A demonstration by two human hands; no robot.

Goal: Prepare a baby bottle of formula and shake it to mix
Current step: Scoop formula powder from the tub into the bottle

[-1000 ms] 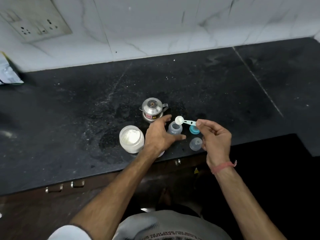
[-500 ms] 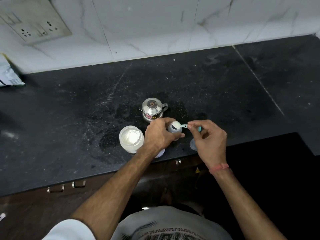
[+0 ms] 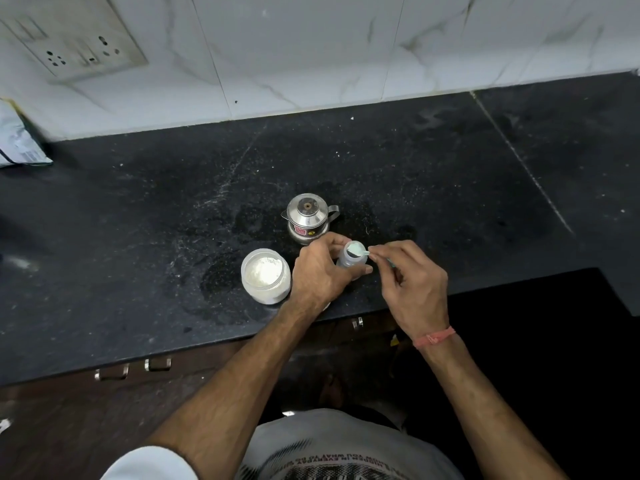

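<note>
A small translucent baby bottle (image 3: 350,260) stands uncapped on the black counter (image 3: 138,237) near its front edge. My left hand (image 3: 320,275) grips the bottle's body, fingers and thumb curled round it. My right hand (image 3: 410,282) pinches the handle of a pale blue scoop (image 3: 356,251), whose bowl is tipped over the bottle's mouth. An open jar of white formula powder (image 3: 266,278) stands just left of my left hand. The bottle's cap and teat ring are hidden behind my right hand.
A small steel pot with a lid and handle (image 3: 308,216) stands right behind the bottle. A foil packet (image 3: 17,147) lies at the far left by the wall. The counter's front edge runs below my hands, with cabinet handles (image 3: 133,368) under it.
My right hand moved left and brought the scoop from beside the bottle to over its mouth, turning it over. My left hand tightened around the bottle. The cap and ring became hidden.
</note>
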